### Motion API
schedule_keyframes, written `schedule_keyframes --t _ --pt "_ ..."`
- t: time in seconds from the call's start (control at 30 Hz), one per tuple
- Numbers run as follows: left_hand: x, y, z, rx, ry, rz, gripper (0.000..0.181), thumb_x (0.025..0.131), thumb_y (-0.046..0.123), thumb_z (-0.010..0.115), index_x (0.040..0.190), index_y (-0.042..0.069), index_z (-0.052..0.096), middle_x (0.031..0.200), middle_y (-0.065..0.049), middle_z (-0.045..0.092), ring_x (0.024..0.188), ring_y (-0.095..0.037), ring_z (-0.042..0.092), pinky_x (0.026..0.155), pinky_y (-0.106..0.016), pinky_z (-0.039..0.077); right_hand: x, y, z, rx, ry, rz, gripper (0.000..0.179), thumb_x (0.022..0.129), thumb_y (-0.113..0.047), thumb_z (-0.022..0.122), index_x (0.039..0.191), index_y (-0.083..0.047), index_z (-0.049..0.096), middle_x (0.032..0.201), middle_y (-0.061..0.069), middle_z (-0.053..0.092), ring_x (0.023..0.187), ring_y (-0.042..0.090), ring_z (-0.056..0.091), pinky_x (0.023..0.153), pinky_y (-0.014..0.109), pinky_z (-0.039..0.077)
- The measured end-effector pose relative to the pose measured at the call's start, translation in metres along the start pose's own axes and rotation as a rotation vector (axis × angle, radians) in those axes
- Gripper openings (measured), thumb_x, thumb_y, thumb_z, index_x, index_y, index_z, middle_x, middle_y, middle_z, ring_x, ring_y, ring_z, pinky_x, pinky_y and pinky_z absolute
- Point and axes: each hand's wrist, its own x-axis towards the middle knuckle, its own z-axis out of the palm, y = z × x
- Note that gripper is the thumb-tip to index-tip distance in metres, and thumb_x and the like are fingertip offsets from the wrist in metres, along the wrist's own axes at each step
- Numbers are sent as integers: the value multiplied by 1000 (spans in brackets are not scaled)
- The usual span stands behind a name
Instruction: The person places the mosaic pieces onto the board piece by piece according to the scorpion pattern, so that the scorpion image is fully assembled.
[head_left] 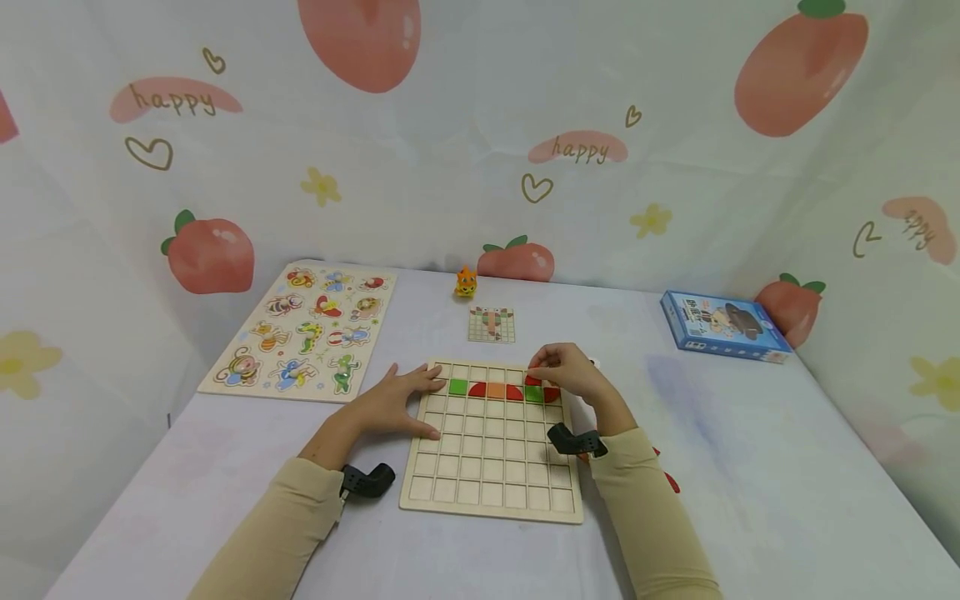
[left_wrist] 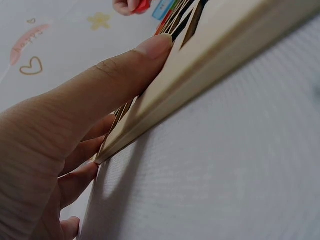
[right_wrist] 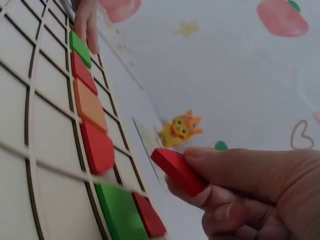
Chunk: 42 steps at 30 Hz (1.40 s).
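A wooden grid board (head_left: 480,467) lies on the table. Along its second row from the far edge sit a green square (head_left: 458,387), red pieces (right_wrist: 98,150), an orange square (head_left: 496,391) and another green square (right_wrist: 120,210). My left hand (head_left: 390,402) rests at the board's left edge, fingers spread. In the left wrist view its thumb (left_wrist: 150,50) lies on the top face. Between thumb and fingers my right hand (head_left: 570,371) pinches a red puzzle piece (right_wrist: 180,171), held over the board's far right corner.
Beyond the board lie a small pattern card (head_left: 492,325) and an orange toy figure (head_left: 466,282). An insect puzzle board (head_left: 300,333) is at the left, a blue box (head_left: 724,326) at the far right. Red pieces (head_left: 671,482) show beside my right sleeve.
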Motion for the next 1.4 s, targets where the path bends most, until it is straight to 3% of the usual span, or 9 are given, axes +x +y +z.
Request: schedule_keyframes --t 0.3,0.47,0.57,0.8,1.0,1.17,1.4 --pt "0 0 0 2 -7 -6 86 66 54 77 137 14 48 153 -3 29 144 -27 18 115 -57 -3 20 -13 24 130 -21 -21 13 87 -11 64 90 2 60 75 4 60 62 12 58 59 26 53" --pt "0 0 0 8 -7 -6 86 66 55 76 137 14 48 153 -3 29 144 -27 18 115 -57 -3 30 -20 34 201 -66 -33 23 89 -6 59 107 9 59 81 8 59 65 11 64 67 31 59" --pt "0 0 0 9 -9 -4 86 66 55 76 137 14 48 153 -3 29 144 -27 18 115 -57 -3 34 -24 39 195 -85 -14 28 92 -5 54 115 9 59 86 11 58 66 11 64 68 30 59" --pt "-1 -1 0 8 -9 -6 87 66 56 76 137 14 48 153 -3 30 144 -28 19 115 -58 -3 42 -32 52 192 -117 9 24 94 -5 51 111 9 61 98 17 58 67 11 63 68 28 58" --pt "0 -1 0 8 -15 -9 86 67 56 75 137 14 48 153 -2 30 144 -27 18 115 -58 -4 49 -38 64 152 -30 12 20 91 -4 57 105 8 64 96 18 60 68 12 62 64 24 57" --pt "0 0 0 12 -11 -12 85 66 56 75 136 15 49 153 -1 30 144 -26 18 115 -58 -4 50 -45 74 83 61 41 17 88 -7 61 100 2 69 100 16 66 75 14 57 59 18 47" --pt "0 -2 0 13 -9 -24 86 65 58 75 136 16 50 153 0 30 144 -25 17 116 -56 -4 55 -42 88 64 67 49 11 87 -4 61 93 2 68 89 14 66 66 11 58 58 19 51"
